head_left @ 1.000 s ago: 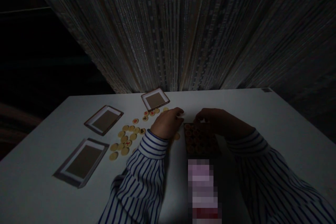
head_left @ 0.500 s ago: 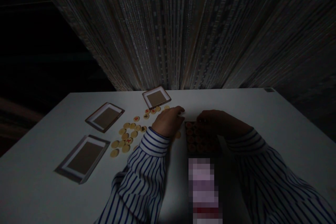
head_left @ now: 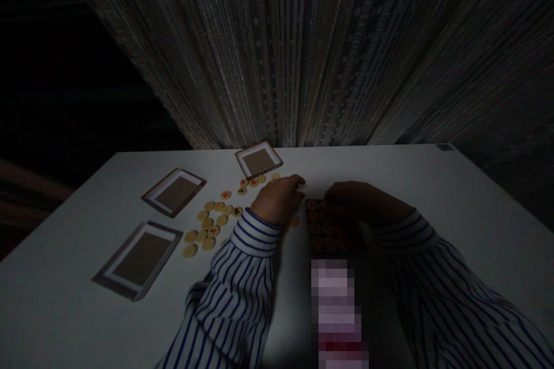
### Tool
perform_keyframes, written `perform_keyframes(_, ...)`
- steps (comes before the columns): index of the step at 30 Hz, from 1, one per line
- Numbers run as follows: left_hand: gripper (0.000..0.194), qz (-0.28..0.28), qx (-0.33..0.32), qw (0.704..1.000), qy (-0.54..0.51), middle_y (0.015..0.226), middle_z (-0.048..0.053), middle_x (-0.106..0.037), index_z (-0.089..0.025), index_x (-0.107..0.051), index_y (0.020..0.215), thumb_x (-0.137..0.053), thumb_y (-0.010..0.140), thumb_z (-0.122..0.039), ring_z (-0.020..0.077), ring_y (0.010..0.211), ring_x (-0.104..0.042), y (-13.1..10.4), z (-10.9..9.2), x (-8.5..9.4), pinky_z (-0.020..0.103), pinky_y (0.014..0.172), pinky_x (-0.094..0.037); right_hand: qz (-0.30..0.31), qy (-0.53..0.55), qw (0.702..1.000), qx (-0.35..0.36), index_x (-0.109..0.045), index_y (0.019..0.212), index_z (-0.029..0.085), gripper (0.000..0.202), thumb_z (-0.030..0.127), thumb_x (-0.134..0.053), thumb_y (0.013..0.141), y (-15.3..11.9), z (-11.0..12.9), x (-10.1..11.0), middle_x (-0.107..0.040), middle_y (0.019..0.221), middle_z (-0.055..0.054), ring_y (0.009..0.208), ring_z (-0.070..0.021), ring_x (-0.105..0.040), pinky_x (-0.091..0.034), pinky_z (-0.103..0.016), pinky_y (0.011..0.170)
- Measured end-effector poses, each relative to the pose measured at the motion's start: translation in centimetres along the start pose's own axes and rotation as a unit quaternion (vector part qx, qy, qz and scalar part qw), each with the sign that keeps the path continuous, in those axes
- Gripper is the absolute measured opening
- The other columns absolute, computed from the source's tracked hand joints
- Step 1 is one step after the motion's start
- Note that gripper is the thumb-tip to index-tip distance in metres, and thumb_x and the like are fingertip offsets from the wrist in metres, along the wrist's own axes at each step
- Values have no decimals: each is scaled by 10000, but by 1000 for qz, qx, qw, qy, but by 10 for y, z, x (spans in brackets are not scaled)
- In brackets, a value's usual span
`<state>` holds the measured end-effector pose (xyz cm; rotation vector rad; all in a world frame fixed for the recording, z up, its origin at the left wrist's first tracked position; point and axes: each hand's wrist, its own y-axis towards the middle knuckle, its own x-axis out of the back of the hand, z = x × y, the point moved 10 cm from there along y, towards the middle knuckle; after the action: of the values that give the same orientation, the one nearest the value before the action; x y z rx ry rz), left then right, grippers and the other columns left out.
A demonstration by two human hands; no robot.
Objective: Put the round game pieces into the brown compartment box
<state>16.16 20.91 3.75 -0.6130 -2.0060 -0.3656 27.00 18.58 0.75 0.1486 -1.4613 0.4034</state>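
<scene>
Beside the dark tray's left edge is my left hand [head_left: 279,199], its fingers bent and pointing right; a gap shows between thumb and forefinger and nothing is seen in it. My right hand [head_left: 357,202] reaches over the upper part of the tray [head_left: 308,248], fingers curled down onto the pieces; what they hold, if anything, is lost in shadow. Round pieces [head_left: 317,241] stand in rows in the tray. More pale round pieces [head_left: 208,243], a few with red or dark characters, lie loose on the table left of my left hand.
Three shallow framed boxes lie on the white table [head_left: 56,282]: one at the back [head_left: 258,160], one at the left [head_left: 175,192], one nearer [head_left: 141,259]. A string curtain [head_left: 277,57] hangs behind. A pixelated patch covers the near middle.
</scene>
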Motion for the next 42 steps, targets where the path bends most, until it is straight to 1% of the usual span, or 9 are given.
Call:
perform_keyframes(7, 304, 4, -6, 1000, 6, 1002, 74, -677, -170, -571, 1108, -506, 814, -210, 187, 916, -617, 0, -1, 0, 309, 809, -474, -2, 3, 1000, 8, -654, 961, 191, 268, 329, -475, 817, 1, -1, -3, -668, 936, -73, 820, -201, -613, -436, -294, 674)
perform_keyframes(13, 304, 4, -9, 1000, 5, 1020, 67, -675, -175, -567, 1110, -502, 813, -198, 179, 932, -614, -2, -3, 1, 294, 819, -471, -1, 1, 1000, 13, -647, 975, 205, 279, 343, -462, 819, 1, -1, -3, -667, 946, -68, 834, -202, -612, -431, -291, 671)
perform_keyframes(17, 300, 2, -5, 1000, 9, 995, 58, -682, -187, -568, 1109, -506, 817, -217, 179, 919, -619, -2, -1, 1, 293, 809, -473, 8, 5, 1000, 3, -650, 965, 208, 266, 321, -463, 814, 0, 0, -2, -668, 949, -67, 828, -201, -614, -429, -290, 660)
perform_keyframes(26, 303, -2, -9, 1000, 7, 999, 67, -678, -177, -568, 1109, -517, 812, -214, 184, 904, -621, -3, -1, 2, 298, 791, -476, 13, 2, 1000, -1, -647, 981, 194, 273, 306, -470, 807, 0, -1, -4, -670, 945, -75, 833, -211, -615, -430, -299, 670)
perform_keyframes(30, 297, 5, -7, 1000, 14, 993, 68, -679, -173, -571, 1105, -518, 816, -217, 185, 908, -620, -3, -2, 2, 298, 797, -472, 15, 8, 1000, -4, -646, 990, 205, 267, 305, -492, 796, 0, 0, -1, -672, 960, -65, 842, -206, -615, -426, -289, 667)
perform_keyframes(38, 308, 9, -6, 1000, 24, 998, 64, -677, -188, -561, 1124, -494, 828, -241, 183, 914, -619, -3, 0, 1, 290, 785, -473, 22, 17, 1000, -13, -654, 951, 214, 236, 286, -506, 782, -2, -4, 0, -675, 924, -58, 812, -200, -615, -420, -283, 645)
perform_keyframes(42, 297, 12, -3, 1000, 26, 1000, 59, -677, -196, -561, 1116, -497, 831, -243, 179, 919, -618, -4, 0, 1, 291, 796, -471, 23, 19, 999, -11, -657, 934, 205, 239, 280, -484, 788, -1, -4, -2, -675, 919, -66, 797, -196, -613, -416, -279, 630)
